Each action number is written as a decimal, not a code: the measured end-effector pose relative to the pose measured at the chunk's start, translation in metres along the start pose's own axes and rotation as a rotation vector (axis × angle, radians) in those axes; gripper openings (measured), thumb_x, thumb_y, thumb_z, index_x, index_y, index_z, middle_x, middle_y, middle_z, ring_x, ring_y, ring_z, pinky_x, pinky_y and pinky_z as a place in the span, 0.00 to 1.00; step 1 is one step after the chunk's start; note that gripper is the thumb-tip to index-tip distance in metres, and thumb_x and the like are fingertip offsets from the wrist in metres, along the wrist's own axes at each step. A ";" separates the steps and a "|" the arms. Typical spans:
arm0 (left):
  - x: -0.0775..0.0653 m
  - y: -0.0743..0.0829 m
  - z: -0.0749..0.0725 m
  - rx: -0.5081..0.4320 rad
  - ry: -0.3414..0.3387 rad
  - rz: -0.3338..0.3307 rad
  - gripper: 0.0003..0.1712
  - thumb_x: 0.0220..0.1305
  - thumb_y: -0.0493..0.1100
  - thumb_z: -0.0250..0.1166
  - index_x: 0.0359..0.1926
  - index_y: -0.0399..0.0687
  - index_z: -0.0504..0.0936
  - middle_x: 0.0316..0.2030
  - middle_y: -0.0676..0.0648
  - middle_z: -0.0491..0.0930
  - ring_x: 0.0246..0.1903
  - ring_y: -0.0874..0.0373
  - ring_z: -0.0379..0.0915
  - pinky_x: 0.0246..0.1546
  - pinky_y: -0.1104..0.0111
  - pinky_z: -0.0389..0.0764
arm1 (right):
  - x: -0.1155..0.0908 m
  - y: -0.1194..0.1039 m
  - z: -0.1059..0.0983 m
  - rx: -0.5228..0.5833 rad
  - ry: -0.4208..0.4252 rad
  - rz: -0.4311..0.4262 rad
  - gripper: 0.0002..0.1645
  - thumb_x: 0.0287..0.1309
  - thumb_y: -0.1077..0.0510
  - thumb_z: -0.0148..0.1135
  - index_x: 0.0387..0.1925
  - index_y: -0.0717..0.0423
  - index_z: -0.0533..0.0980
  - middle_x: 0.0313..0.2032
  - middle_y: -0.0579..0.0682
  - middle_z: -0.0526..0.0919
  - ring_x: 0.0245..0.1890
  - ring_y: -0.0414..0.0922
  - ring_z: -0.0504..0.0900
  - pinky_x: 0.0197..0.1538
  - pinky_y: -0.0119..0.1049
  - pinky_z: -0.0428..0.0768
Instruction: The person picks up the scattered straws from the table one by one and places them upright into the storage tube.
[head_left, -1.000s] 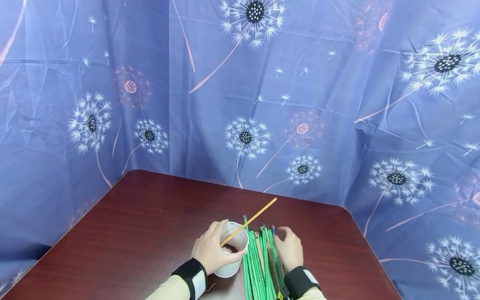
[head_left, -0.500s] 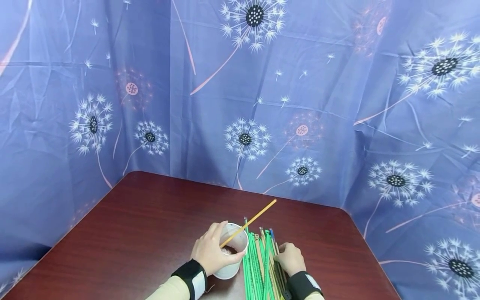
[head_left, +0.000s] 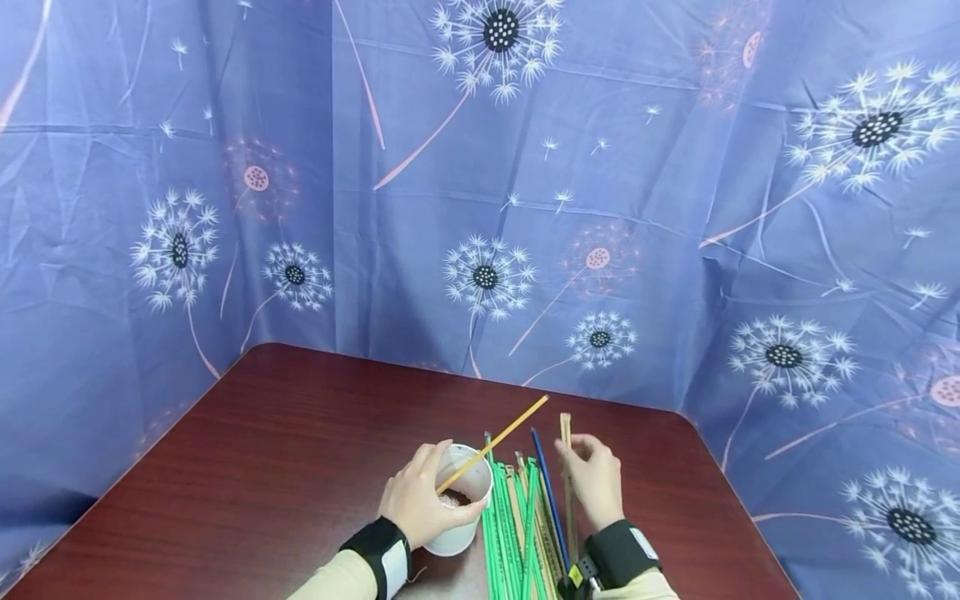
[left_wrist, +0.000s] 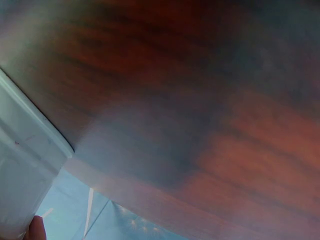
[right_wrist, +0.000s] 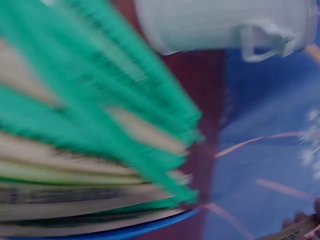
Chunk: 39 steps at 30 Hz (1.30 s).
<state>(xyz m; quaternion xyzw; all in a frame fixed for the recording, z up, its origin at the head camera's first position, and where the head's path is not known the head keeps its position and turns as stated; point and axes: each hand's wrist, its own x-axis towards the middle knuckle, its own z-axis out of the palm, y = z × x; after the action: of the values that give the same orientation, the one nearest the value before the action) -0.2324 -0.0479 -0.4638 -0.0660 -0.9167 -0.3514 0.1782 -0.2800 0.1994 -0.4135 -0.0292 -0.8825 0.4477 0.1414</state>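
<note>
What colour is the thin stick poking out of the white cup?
The stick is yellow; it shows best in the head view.

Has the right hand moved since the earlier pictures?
Yes, in the head view the right hand is now nearer the far right corner of the table.

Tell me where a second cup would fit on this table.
Bare: the wide stretch of table left of the left hand, reaching back to the curtain; also the patch between the right hand and the table's right edge. Crowded: between the hands, where the cup, green strips and blue stick are close together.
</note>
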 end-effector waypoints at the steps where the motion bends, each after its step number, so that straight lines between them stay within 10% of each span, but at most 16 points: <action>1: 0.000 0.000 0.000 0.001 -0.001 0.000 0.53 0.41 0.76 0.70 0.64 0.53 0.73 0.51 0.49 0.78 0.39 0.51 0.80 0.33 0.55 0.78 | 0.000 -0.008 -0.002 0.035 0.029 -0.021 0.17 0.64 0.51 0.65 0.45 0.60 0.82 0.29 0.53 0.86 0.23 0.42 0.84 0.26 0.33 0.77; 10: 0.000 -0.001 0.000 0.017 0.007 0.008 0.53 0.41 0.75 0.70 0.65 0.52 0.73 0.51 0.49 0.78 0.43 0.51 0.80 0.34 0.55 0.79 | -0.008 -0.073 -0.019 0.463 0.249 -0.219 0.13 0.64 0.54 0.65 0.41 0.62 0.82 0.22 0.36 0.82 0.21 0.35 0.80 0.25 0.28 0.78; 19: 0.000 -0.002 0.000 0.019 0.005 0.010 0.53 0.40 0.75 0.71 0.64 0.52 0.72 0.50 0.49 0.78 0.42 0.52 0.80 0.34 0.55 0.79 | -0.019 -0.106 -0.022 0.848 0.281 -0.372 0.11 0.65 0.60 0.64 0.38 0.67 0.76 0.24 0.46 0.84 0.21 0.39 0.82 0.25 0.31 0.79; 39: -0.001 -0.003 0.001 0.027 0.024 0.023 0.53 0.40 0.76 0.71 0.63 0.53 0.74 0.50 0.50 0.79 0.42 0.54 0.81 0.33 0.57 0.80 | -0.016 -0.066 0.026 0.700 0.197 -0.119 0.13 0.63 0.55 0.66 0.36 0.62 0.75 0.22 0.42 0.80 0.22 0.37 0.79 0.28 0.36 0.83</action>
<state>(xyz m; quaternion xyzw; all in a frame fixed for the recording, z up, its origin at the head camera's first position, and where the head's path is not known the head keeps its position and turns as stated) -0.2328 -0.0497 -0.4668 -0.0701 -0.9184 -0.3376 0.1939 -0.2672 0.1374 -0.3790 0.0294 -0.6581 0.7085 0.2532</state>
